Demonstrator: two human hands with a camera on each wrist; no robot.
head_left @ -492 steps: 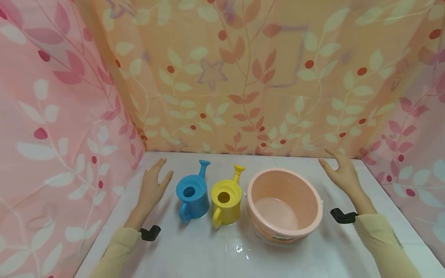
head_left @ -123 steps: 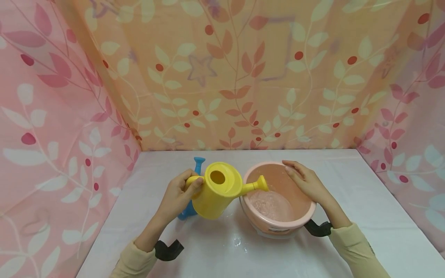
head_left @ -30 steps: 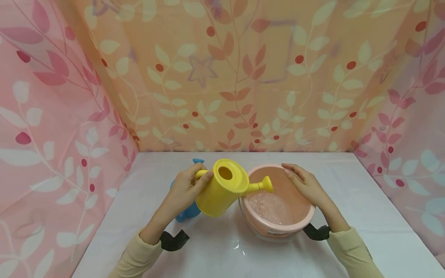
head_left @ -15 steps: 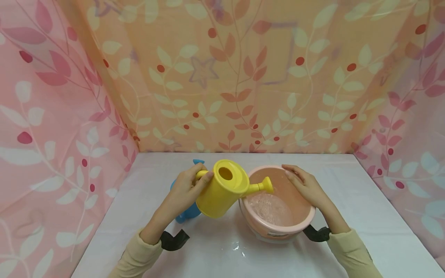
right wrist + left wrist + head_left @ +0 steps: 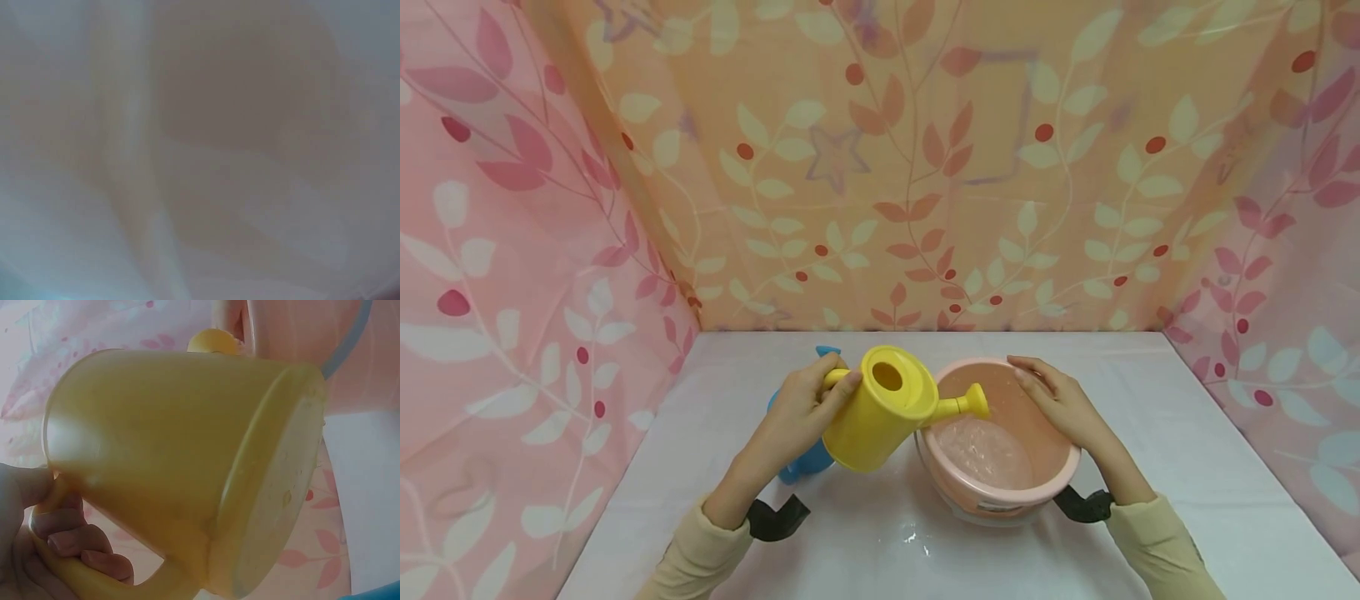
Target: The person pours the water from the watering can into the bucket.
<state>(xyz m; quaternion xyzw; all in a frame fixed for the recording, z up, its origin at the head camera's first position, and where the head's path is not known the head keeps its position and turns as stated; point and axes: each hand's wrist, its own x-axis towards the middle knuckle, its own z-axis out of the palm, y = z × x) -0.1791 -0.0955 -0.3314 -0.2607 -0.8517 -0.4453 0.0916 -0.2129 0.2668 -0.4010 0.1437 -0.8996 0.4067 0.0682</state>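
My left hand [image 5: 811,400] grips the handle of a yellow watering can [image 5: 872,417], fingers curled round it in the left wrist view. The can [image 5: 156,444] is raised and tilted, its spout reaching over the left rim of a pink bucket [image 5: 958,479]. Rippling water [image 5: 981,450] lies on the bucket's bottom. My right hand [image 5: 1063,404] holds the bucket's right rim, thumb on the inner side and the other fingers partly hidden. A blue watering can [image 5: 811,458] stands behind my left hand, mostly covered. The right wrist view is too blurred to read.
The white table [image 5: 865,550] carries a few wet drops [image 5: 912,537] in front of the bucket. A leaf-patterned cloth [image 5: 880,167] closes off the back and both sides. Beside the bucket's wall hangs a grey bail handle [image 5: 353,340] in the left wrist view.
Sixteen seconds ago both hands were free and both cans stood on the table. Since then the yellow can was lifted and tilted over the bucket. In the last second only the water's ripples differ.
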